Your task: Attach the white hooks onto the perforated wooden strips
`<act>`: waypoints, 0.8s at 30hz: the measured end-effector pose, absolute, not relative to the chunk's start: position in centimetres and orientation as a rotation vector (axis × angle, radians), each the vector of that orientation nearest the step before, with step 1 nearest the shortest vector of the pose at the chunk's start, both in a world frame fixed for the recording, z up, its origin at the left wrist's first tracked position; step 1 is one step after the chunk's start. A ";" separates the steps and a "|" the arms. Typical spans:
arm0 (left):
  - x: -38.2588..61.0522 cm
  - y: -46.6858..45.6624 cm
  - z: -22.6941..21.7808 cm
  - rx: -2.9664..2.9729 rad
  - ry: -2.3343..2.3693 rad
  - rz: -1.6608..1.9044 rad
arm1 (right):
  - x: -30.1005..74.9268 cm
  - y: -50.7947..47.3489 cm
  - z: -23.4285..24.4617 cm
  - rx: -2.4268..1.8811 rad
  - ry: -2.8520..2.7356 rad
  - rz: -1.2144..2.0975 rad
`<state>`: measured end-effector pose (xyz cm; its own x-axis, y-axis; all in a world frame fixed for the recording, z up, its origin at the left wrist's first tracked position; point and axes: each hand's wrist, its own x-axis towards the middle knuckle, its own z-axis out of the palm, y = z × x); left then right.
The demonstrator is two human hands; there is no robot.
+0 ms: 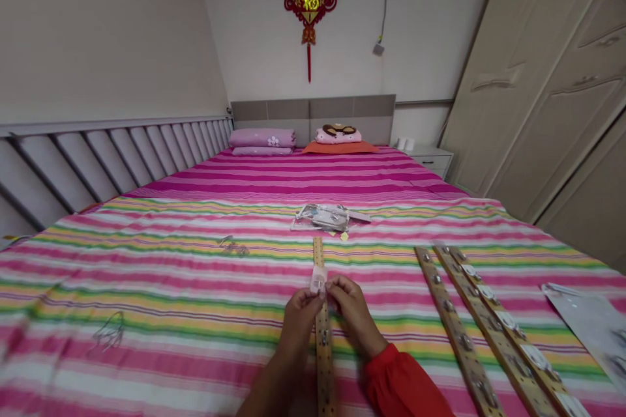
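My left hand and my right hand meet at a small pale card, fingers closed on its lower edge. A tiny shiny piece shows on the card, too small to name. Beneath the hands a narrow wooden strip with rows of holes lies lengthwise on the bed. One small metal piece sits on that strip, just below my fingers. Off to the right lie three similar strips bearing metal pieces, and the rightmost also carries several white cards.
Striped cloth covers the bed. Ahead lies a clear bag of packets. Small clear bits and a thin tangled loop are on the left. A plastic bag lies far right. A railing borders the left side.
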<state>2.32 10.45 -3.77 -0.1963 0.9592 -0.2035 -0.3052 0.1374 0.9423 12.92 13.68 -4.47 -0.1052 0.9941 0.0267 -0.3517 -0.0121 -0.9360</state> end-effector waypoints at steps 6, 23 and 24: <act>-0.3 11.3 -5.3 0.890 1.408 1.454 | 13.7 14.2 -6.6 -1.000 -1.018 1.427; -0.7 14.0 -7.3 0.983 1.496 1.324 | 13.4 14.9 -9.2 -1.123 -1.189 1.211; -0.7 14.1 -7.3 0.991 1.516 1.312 | 13.5 14.9 -9.2 -1.126 -1.194 1.202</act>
<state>-0.69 14.08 -7.28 -0.3002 0.9472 -0.1125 0.0246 0.1256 0.9918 13.46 14.87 -9.21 -0.0035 0.9986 0.0519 -0.0587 0.0517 -0.9969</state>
